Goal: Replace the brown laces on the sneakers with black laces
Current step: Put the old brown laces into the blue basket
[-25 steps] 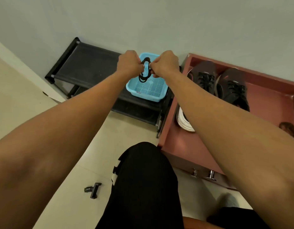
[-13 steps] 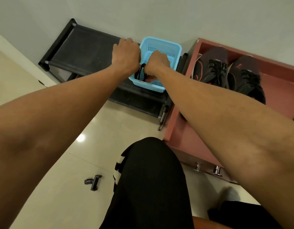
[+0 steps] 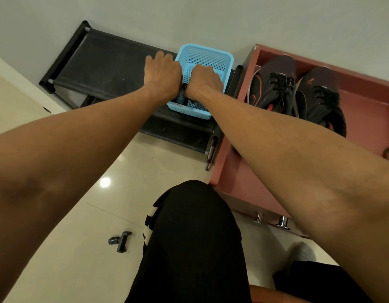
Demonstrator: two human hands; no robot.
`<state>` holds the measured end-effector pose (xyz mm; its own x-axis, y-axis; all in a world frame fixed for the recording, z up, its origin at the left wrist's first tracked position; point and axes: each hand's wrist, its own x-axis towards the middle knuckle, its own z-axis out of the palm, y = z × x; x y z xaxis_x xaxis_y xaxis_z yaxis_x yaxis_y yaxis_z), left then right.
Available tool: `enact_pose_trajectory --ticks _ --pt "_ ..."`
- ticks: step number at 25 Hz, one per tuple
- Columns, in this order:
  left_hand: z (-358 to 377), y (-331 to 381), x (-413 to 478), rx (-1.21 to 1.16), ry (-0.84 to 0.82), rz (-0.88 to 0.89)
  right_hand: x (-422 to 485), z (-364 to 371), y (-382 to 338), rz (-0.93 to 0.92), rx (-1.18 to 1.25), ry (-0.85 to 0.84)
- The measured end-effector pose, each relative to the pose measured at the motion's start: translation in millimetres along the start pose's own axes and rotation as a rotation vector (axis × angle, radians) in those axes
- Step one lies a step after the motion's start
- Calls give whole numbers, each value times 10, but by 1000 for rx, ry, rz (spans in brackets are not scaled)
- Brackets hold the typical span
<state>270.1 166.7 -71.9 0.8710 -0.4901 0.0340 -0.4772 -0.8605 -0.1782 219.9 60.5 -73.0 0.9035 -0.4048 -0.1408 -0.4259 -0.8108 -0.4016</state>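
Here, left hand (image 3: 163,75) and right hand (image 3: 203,82) at blue basket (image 3: 207,52), black lace (image 3: 184,86) between, fingers (image 3: 159,59) curled under, grip unclear

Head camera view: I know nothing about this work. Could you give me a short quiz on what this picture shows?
1. True or false: the blue basket stands on the black rack.
2. Choose one: the two sneakers lie A) in the basket, B) in the reddish drawer, C) on the floor.
3. Fill in: the laces on the sneakers are ____ in colour.
Key: 1 true; 2 B; 3 black.
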Motion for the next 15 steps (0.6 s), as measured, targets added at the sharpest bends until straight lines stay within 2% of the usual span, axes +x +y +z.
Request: enact_pose_trajectory --ticks 7,11,15 --pt "7 -7 51 -48 -11 -6 29 -42 -3 81 163 -81" --pt "-108 -18 64 -143 -35 -24 2 -191 22 75 117 -77" --pt "-308 21 -15 -208 44 -32 -71 -451 67 -1 60 -41"
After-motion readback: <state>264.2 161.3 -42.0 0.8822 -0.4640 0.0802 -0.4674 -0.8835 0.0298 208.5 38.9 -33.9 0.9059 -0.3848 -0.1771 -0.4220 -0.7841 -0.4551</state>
